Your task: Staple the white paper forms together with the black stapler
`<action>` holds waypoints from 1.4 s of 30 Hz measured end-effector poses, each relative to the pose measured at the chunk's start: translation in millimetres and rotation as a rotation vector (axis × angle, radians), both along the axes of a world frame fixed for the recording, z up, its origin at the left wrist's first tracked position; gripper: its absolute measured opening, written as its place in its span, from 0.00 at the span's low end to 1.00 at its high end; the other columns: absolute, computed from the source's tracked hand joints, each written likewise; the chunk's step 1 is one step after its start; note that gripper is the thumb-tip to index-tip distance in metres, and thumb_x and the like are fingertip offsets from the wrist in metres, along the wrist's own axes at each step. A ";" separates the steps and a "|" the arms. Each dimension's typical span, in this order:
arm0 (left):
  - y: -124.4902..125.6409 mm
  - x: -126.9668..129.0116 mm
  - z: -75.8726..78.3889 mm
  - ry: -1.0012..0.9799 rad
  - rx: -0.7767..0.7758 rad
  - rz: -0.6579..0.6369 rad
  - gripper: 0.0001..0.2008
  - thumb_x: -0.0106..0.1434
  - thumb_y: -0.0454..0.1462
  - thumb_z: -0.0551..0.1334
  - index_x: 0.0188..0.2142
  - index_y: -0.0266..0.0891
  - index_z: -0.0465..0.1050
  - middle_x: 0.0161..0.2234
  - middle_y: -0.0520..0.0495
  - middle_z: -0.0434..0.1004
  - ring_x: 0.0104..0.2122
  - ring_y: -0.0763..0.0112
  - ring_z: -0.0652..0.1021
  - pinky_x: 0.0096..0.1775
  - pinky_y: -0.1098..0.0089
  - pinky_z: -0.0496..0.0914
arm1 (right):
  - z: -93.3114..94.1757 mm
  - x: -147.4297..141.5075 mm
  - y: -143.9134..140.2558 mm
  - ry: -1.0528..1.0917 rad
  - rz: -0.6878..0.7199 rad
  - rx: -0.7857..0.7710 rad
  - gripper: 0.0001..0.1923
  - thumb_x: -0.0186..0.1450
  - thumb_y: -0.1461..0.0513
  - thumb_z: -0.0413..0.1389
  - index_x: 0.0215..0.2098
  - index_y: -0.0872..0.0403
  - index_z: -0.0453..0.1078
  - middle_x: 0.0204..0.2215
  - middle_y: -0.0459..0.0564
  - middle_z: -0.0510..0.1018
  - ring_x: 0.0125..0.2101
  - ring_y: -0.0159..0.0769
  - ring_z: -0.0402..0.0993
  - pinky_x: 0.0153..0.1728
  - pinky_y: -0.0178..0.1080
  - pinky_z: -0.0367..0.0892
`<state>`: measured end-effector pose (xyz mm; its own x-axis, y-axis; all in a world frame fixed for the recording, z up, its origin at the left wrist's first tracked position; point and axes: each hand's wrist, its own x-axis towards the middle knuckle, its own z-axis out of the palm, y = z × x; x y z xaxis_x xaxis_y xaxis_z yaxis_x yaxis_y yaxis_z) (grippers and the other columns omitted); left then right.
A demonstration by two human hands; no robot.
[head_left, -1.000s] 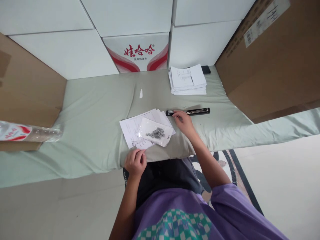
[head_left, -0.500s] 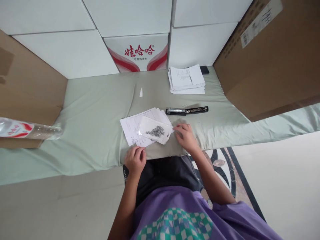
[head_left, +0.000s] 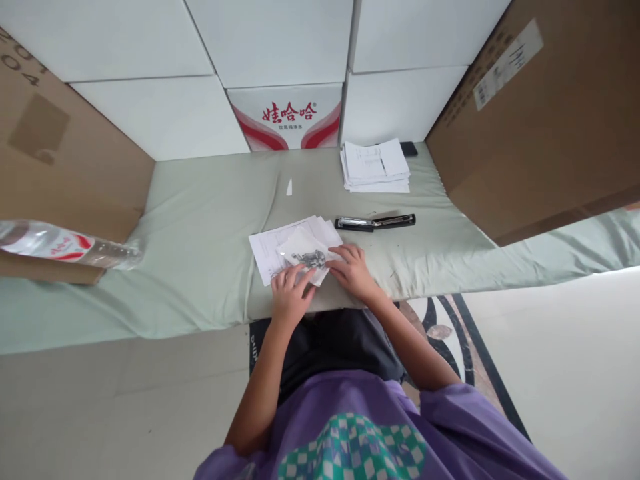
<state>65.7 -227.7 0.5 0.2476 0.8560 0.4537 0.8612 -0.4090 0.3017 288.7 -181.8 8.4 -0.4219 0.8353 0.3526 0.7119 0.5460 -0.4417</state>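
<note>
A clear plastic bag [head_left: 300, 241] with several small dark-grey metal pieces inside lies on white printed sheets [head_left: 261, 252]. My left hand [head_left: 291, 297] rests at the bag's lower left edge, its fingers spread and their tips on the plastic. From the right, my right hand [head_left: 354, 272] has its bent fingers on the bag's right side, beside the grey pieces, and covers that end. Just beyond the sheets, a black stapler [head_left: 375, 222] lies opened out flat.
A stack of papers [head_left: 377, 163] sits farther back, a dark flat object [head_left: 409, 149] behind it. Cardboard boxes [head_left: 545, 133] flank the cloth-covered table [head_left: 200, 233]; white boxes [head_left: 285, 40] line the back. At left lies a water bottle [head_left: 70, 245]. A white scrap [head_left: 289, 187] is near the middle.
My left hand has moved up from the table's front edge onto the bag. My right hand has shifted left, over the bag's right side. The view has shifted slightly.
</note>
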 end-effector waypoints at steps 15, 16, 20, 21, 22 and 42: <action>-5.3 -17.9 87.8 -0.272 0.156 -0.219 0.07 0.68 0.36 0.63 0.40 0.45 0.82 0.37 0.48 0.84 0.40 0.64 0.77 0.47 0.59 0.65 | 73.5 -11.5 -24.4 0.551 0.240 -0.008 0.04 0.70 0.62 0.58 0.43 0.49 0.74 0.38 0.52 0.80 0.40 0.41 0.74 0.44 0.48 0.71; -6.8 -18.1 92.4 -0.296 0.135 -0.217 0.06 0.68 0.37 0.64 0.39 0.45 0.81 0.36 0.49 0.84 0.39 0.64 0.77 0.47 0.60 0.65 | 77.7 -12.3 -26.9 0.572 0.235 -0.031 0.03 0.70 0.61 0.58 0.42 0.49 0.74 0.36 0.52 0.80 0.39 0.41 0.74 0.43 0.48 0.71; -9.8 -20.2 102.1 -0.420 0.042 -0.212 0.08 0.69 0.40 0.63 0.34 0.42 0.79 0.32 0.49 0.81 0.37 0.66 0.77 0.44 0.62 0.67 | 85.6 -13.6 -34.3 0.625 0.214 -0.130 0.03 0.70 0.59 0.59 0.40 0.50 0.73 0.34 0.51 0.77 0.37 0.40 0.73 0.40 0.45 0.70; -9.8 -20.9 102.6 -0.450 0.024 -0.217 0.08 0.69 0.39 0.63 0.33 0.41 0.78 0.32 0.49 0.81 0.36 0.67 0.77 0.43 0.62 0.67 | 85.8 -13.7 -35.1 0.626 0.217 -0.145 0.04 0.69 0.59 0.60 0.40 0.50 0.73 0.34 0.50 0.77 0.37 0.39 0.73 0.40 0.44 0.69; -9.6 -21.6 102.6 -0.475 0.007 -0.220 0.09 0.69 0.39 0.63 0.33 0.41 0.77 0.31 0.49 0.80 0.35 0.67 0.77 0.43 0.63 0.67 | 85.6 -13.9 -35.6 0.623 0.222 -0.157 0.04 0.69 0.59 0.60 0.40 0.50 0.73 0.33 0.50 0.76 0.36 0.39 0.73 0.40 0.44 0.69; 4.8 -29.9 97.1 -0.600 -0.180 -0.324 0.07 0.66 0.41 0.68 0.32 0.43 0.81 0.30 0.49 0.83 0.35 0.66 0.80 0.45 0.61 0.70 | 86.1 -33.9 -41.5 0.621 0.214 -0.253 0.05 0.70 0.58 0.58 0.37 0.51 0.71 0.30 0.47 0.72 0.32 0.35 0.69 0.35 0.39 0.66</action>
<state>35.7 -222.9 97.6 0.2541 0.8562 0.4499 0.3684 -0.5158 0.7735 254.8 -223.3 94.5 -0.3694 0.8446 0.3875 0.1759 0.4730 -0.8633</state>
